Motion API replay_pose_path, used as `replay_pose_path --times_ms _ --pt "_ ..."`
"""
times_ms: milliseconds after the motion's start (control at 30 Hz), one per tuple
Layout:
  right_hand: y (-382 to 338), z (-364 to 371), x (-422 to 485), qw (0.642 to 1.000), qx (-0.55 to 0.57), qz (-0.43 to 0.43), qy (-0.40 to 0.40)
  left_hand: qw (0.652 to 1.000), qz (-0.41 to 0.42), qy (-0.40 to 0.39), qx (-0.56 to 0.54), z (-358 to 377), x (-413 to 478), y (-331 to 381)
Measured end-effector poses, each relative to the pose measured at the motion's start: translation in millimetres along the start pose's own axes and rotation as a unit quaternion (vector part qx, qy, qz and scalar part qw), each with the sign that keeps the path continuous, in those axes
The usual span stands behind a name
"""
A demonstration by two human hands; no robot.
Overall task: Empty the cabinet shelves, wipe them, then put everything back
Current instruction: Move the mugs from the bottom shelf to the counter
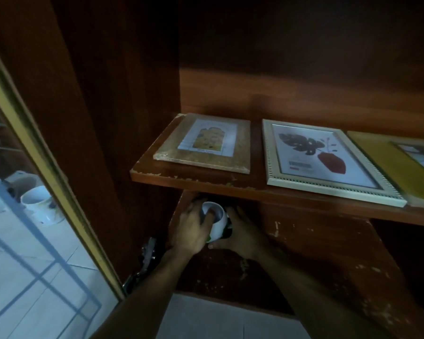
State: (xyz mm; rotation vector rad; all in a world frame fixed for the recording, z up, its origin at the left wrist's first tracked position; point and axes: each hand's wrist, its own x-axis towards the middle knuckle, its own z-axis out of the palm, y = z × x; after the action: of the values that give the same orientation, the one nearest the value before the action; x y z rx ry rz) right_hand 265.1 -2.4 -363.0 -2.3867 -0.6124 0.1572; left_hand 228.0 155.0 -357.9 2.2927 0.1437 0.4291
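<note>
A white mug (217, 220) with a green and dark print sits tilted at the back left of the lower cabinet shelf (304, 243). My left hand (192, 230) grips its rim, with fingers hooked inside the opening. My right hand (240, 232) cups the mug's right side and base, thumb under it. On the upper shelf (206, 183) lie three picture frames flat: a wooden one (206, 144), a silver one (328, 160) with a leaf print, and a yellow one (399, 165) cut off at the right edge.
The cabinet's glass door (47, 167) with a yellow frame stands open at the left. Through the glass I see two white mugs (38, 201) on the pale tiled floor. A dark object (148, 250) lies by the cabinet's left wall below the shelf.
</note>
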Motion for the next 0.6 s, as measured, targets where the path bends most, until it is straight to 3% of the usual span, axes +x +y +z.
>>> replay_pose_path --times_ms 600 --pt "-12.7 -4.5 -18.0 1.000 0.024 0.013 0.011 1.000 0.003 0.003 0.001 -10.5 -12.6 11.8"
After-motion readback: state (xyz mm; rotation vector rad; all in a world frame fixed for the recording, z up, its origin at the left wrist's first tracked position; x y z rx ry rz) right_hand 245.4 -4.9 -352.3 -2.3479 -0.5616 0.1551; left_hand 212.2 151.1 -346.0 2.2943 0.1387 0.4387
